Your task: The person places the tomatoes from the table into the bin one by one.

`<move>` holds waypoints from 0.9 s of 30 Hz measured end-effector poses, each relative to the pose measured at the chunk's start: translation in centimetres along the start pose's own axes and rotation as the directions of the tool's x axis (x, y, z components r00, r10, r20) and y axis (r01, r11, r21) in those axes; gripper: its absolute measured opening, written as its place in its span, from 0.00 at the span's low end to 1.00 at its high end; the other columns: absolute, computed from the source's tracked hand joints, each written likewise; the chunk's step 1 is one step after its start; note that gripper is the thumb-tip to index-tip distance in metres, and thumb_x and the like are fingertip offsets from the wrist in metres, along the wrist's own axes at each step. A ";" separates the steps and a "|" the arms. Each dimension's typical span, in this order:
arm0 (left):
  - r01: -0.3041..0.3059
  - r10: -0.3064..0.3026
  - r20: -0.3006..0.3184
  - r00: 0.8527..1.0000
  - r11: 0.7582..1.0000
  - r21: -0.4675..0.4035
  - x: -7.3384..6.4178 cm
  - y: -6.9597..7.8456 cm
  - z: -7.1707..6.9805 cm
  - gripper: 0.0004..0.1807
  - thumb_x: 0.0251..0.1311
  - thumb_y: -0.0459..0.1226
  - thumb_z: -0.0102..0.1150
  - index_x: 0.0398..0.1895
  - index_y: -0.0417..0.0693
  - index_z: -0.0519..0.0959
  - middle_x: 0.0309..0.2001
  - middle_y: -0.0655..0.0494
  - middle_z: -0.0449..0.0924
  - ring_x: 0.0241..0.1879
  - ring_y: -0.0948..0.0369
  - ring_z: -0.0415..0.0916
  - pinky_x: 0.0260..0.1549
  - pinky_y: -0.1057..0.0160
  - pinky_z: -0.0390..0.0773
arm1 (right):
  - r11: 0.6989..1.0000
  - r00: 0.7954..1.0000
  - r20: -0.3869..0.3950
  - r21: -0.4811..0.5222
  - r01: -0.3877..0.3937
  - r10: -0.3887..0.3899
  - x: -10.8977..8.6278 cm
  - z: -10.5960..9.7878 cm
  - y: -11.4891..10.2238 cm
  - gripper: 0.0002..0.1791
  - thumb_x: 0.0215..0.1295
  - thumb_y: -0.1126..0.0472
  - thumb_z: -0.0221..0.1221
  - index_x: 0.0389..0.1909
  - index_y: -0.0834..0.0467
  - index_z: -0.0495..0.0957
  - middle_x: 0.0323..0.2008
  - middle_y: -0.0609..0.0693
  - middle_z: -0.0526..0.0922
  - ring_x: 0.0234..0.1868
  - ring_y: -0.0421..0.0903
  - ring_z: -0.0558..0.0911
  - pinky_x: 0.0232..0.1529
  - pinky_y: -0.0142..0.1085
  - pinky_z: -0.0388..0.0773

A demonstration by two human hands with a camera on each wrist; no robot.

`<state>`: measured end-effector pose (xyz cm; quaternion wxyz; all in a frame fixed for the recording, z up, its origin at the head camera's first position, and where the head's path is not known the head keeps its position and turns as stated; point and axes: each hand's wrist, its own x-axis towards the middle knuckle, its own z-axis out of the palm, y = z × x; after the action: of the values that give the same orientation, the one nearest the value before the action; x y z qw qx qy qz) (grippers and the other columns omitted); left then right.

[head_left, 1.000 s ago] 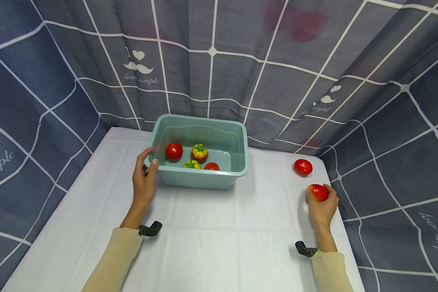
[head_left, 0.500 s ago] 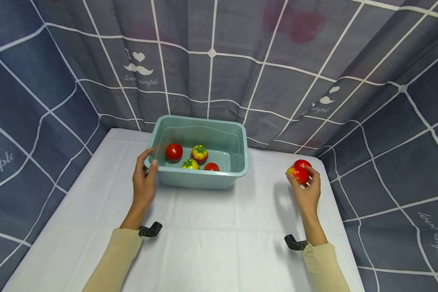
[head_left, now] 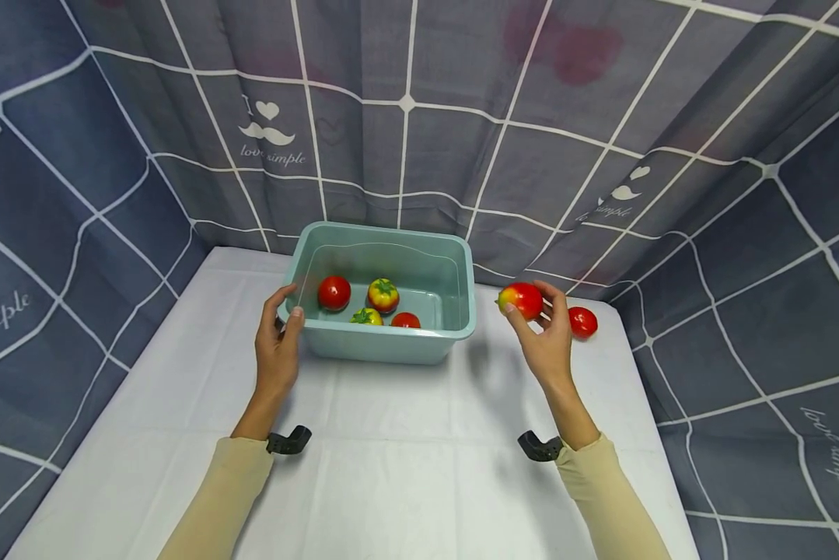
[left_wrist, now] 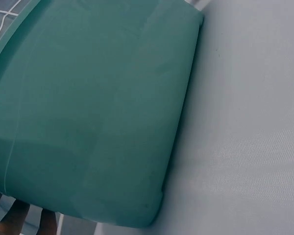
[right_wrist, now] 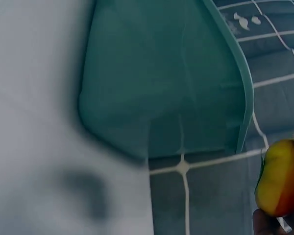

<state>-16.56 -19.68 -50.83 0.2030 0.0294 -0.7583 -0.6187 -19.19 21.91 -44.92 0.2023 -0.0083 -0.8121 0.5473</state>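
In the head view my left hand grips the front left corner of a pale green plastic bin, thumb at the front rim and fingers along the left side. Inside the bin lie a red tomato, two yellow-and-red ones with green tops and another red one partly hidden by the front wall. My right hand holds a red-and-yellow tomato between thumb and fingers, raised above the table right of the bin. Its yellow side and green leafy top show in the right wrist view, where the tomato is cut by the edge.
Another red tomato rests near the table's back right corner, just beyond the right hand. White cloth covers the table. Grey checked curtains enclose the back and both sides.
The right hand has lifted the red-and-yellow tomato from the table's right side and carried it left toward the bin, passing the other red tomato. The left hand stays on the bin.
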 end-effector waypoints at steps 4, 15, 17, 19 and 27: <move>0.006 -0.006 -0.002 1.000 1.000 0.008 0.0 0.0 0.0 0.24 0.84 0.47 0.48 0.79 0.70 0.69 0.83 0.66 0.62 0.68 0.57 0.69 0.62 0.70 0.69 | 0.998 0.998 0.035 0.042 0.054 -0.056 0.4 2.0 -1.4 0.37 0.68 0.56 0.72 0.75 0.56 0.70 0.71 0.50 0.76 0.67 0.49 0.78 0.65 0.29 0.75; -0.007 0.007 -0.001 1.000 1.000 -0.018 0.0 0.1 0.0 0.25 0.84 0.45 0.49 0.79 0.66 0.69 0.82 0.64 0.63 0.64 0.57 0.69 0.59 0.69 0.69 | 0.980 0.957 0.215 0.022 0.197 -0.196 1.8 6.0 -3.8 0.36 0.67 0.56 0.72 0.74 0.57 0.71 0.68 0.54 0.78 0.64 0.52 0.78 0.65 0.48 0.78; -0.011 0.010 -0.002 1.000 1.000 -0.011 0.0 0.1 0.0 0.25 0.84 0.45 0.49 0.80 0.65 0.69 0.83 0.63 0.63 0.64 0.56 0.69 0.58 0.69 0.69 | 0.975 0.940 0.268 -0.012 0.224 -0.212 2.2 6.4 -4.0 0.36 0.67 0.54 0.73 0.73 0.56 0.71 0.66 0.54 0.78 0.63 0.51 0.79 0.65 0.49 0.79; -0.007 0.007 -0.004 1.000 1.000 -0.010 0.0 0.3 0.0 0.25 0.84 0.44 0.49 0.80 0.65 0.69 0.83 0.62 0.63 0.63 0.56 0.69 0.58 0.70 0.69 | 0.968 0.925 0.311 -0.047 0.246 -0.220 2.6 6.8 -4.2 0.36 0.67 0.53 0.73 0.73 0.54 0.73 0.65 0.54 0.79 0.61 0.51 0.79 0.64 0.48 0.80; -0.017 0.017 -0.012 1.000 1.000 -0.012 0.0 0.2 0.0 0.25 0.83 0.43 0.49 0.79 0.66 0.70 0.81 0.64 0.65 0.54 0.58 0.69 0.53 0.70 0.69 | 0.932 0.883 0.393 -0.143 0.333 -0.255 3.9 7.8 -4.5 0.36 0.65 0.52 0.74 0.73 0.51 0.74 0.68 0.56 0.76 0.65 0.54 0.79 0.65 0.52 0.78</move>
<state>-16.50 -19.60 -50.69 0.2128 0.0252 -0.7537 -0.6213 -24.52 14.08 -42.13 0.1258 0.1973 -0.8794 0.4147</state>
